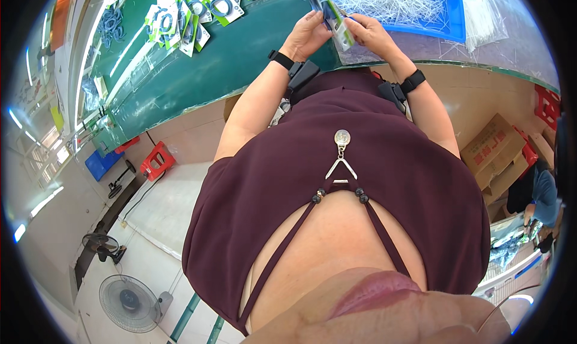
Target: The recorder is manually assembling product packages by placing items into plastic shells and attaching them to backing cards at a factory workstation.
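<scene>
Blue tray beside right hand

Large, dark reddish characters, set at a tilt, run across the side of a brown cardboard carton beyond the tabletop at right, the boldest lettering in the scene. Smaller printing marks the green-and-white backing cards spread at upper left, each too tiny to make out. A similar printed card, held between the left hand and right hand, bears markings equally too small to read.
</scene>
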